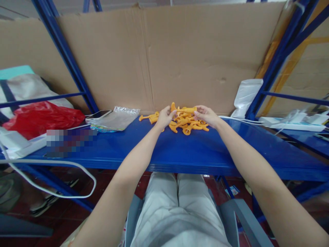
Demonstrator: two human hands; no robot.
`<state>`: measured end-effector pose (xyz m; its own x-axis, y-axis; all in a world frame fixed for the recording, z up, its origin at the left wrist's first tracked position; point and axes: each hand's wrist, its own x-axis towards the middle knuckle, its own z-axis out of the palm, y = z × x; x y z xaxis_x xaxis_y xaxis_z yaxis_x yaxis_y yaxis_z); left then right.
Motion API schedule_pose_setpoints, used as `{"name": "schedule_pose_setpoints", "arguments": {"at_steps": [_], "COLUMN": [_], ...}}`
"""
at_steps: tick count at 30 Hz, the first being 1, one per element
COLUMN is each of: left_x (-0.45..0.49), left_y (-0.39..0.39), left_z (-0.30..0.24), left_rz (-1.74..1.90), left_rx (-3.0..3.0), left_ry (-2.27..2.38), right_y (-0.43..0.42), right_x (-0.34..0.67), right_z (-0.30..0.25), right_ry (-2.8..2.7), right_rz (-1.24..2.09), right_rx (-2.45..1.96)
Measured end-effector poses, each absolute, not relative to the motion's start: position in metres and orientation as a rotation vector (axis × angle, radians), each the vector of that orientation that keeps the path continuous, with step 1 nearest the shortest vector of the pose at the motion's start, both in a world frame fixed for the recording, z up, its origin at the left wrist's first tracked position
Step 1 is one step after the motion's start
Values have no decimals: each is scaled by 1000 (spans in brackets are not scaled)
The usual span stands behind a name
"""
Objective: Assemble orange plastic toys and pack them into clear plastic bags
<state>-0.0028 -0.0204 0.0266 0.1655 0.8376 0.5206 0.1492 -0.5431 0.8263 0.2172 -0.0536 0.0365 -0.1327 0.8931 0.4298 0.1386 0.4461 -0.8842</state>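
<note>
Between both hands, above the shelf, I hold an orange plastic hammer-shaped piece (189, 109) lying sideways. My left hand (166, 117) pinches it near its curved, head-like end. At the other end, the thicker one, the fingers of my right hand (206, 116) are closed. Directly under it is a pile of similar orange pieces (186, 121), some with a round, hollow end facing me. Another orange piece (153, 118) lies to the left of the pile, partly behind my left hand.
The blue metal shelf (187, 151) carries a clear plastic packet (120, 118), a phone (99, 115) and a red plastic bag (46, 118) on the left. To the right are a white pouch (246, 97), cables and a power strip (293, 123). A cardboard sheet (192, 55) stands behind.
</note>
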Motion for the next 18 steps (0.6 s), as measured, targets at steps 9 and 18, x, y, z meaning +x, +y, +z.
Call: {"name": "schedule_pose_setpoints", "arguments": {"at_steps": [9, 18], "left_x": [-1, -4], "left_y": [-28, -34], "left_z": [32, 35], "left_rz": [1317, 1270], "left_rx": [1602, 1590], "left_ry": [996, 995], "right_y": [-58, -55], "right_x": [218, 217], "right_z": [41, 39], "right_ry": [-1749, -1711], "right_rz": [662, 656], "right_rx": [-883, -925]}}
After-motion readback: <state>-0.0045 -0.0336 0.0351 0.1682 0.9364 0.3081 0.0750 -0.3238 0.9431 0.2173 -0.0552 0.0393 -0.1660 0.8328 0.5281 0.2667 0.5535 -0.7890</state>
